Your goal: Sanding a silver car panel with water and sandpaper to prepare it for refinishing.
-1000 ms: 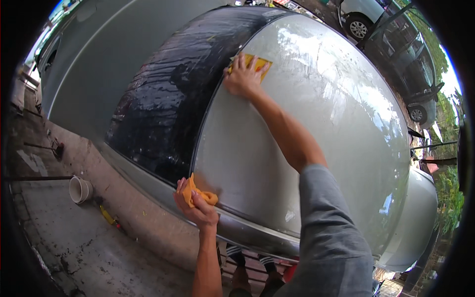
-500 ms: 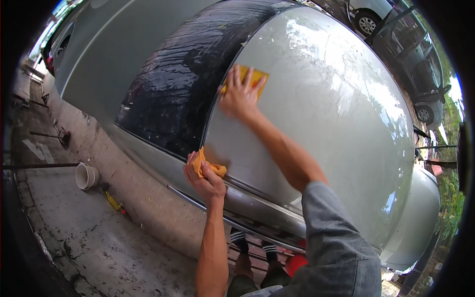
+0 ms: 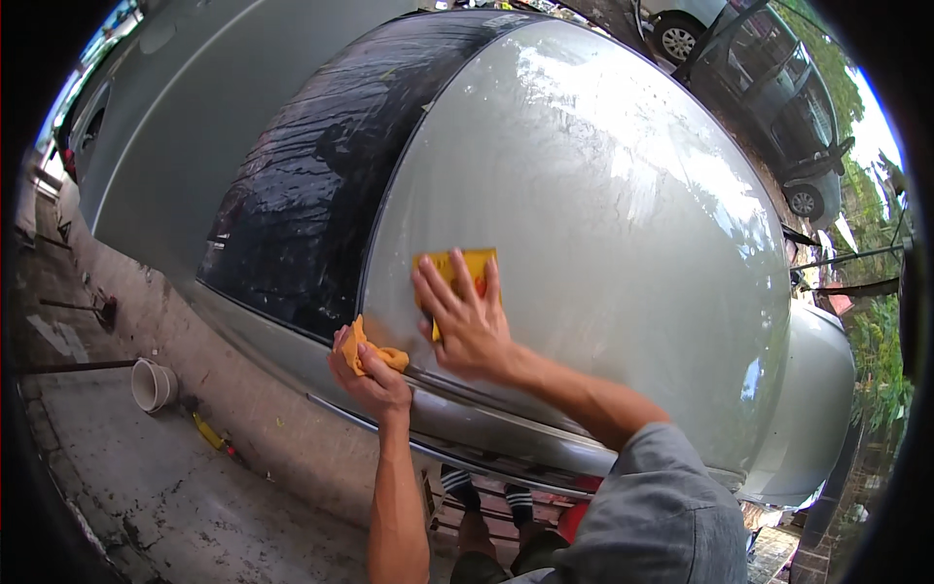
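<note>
My right hand [image 3: 467, 321] lies flat, fingers spread, on a thin yellow sheet [image 3: 480, 261] with a reddish mark, pressing it against the silver-grey car roof [image 3: 584, 253]. The sheet's underside is hidden, and I cannot tell its kind. My left hand [image 3: 379, 387] rests by the near corner of the dark windscreen [image 3: 302, 185], closed around a crumpled orange cloth [image 3: 389, 358]. That cloth touches the roof edge beside the windscreen seal. Streaks of water cover the glass. Bright reflections lie across the far part of the roof.
A white bucket [image 3: 154, 386] stands on the concrete floor [image 3: 185, 487] at left, near a yellow bottle-like object [image 3: 207, 431]. Below my arms, my feet are on a slatted stand [image 3: 486, 513] alongside a red object [image 3: 572, 523]. Another car [image 3: 769, 88] is parked at far right.
My right hand has slid the yellow sheet toward me along the roof, from beside the windscreen edge to nearer my left hand. The left hand keeps the orange cloth; the whole view has shifted slightly.
</note>
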A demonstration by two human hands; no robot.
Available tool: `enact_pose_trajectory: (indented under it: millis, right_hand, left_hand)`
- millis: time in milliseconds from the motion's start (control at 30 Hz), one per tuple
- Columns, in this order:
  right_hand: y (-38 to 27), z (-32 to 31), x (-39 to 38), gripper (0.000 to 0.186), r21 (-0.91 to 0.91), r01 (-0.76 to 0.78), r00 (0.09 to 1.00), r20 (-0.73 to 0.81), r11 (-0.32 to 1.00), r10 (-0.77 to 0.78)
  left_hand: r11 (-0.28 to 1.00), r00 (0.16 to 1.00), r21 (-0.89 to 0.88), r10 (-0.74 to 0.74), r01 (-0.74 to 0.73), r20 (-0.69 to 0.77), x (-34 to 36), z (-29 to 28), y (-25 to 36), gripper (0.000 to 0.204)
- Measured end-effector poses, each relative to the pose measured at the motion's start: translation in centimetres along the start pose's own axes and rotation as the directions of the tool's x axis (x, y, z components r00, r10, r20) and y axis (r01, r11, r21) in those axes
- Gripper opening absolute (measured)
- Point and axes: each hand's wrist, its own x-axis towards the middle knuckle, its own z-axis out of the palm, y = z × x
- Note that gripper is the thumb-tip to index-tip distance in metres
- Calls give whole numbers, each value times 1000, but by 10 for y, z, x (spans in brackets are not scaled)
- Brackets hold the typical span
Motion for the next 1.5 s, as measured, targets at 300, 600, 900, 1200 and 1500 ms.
enact_pose_trajectory:
  millis: [300, 600, 900, 1200, 1500]
  right_hand:
    - [-1, -16, -1, 57, -121, -146, 989, -19, 982, 145]
    - [139, -21, 86, 60, -182, -381, 924, -47, 906, 380]
    - [231, -58, 98, 56, -197, -386, 921, -30, 901, 388]
    - [117, -69, -41, 53, -140, -183, 983, -58, 973, 177]
    - [62, -80, -110, 60, -183, -396, 915, 1, 900, 403]
  left_hand:
    - [999, 999, -19, -31, 32, 23, -8, -2, -9, 35]
    - [992, 996, -98, -76, 81, 53, -10, 14, -6, 38]
    - [987, 993, -120, -99, 105, 57, -17, 25, 5, 38]
    - [998, 1000, -62, 24, -23, 8, -3, 9, -17, 40]
    - [991, 989, -4, -135, 135, 64, 8, -8, -11, 51]
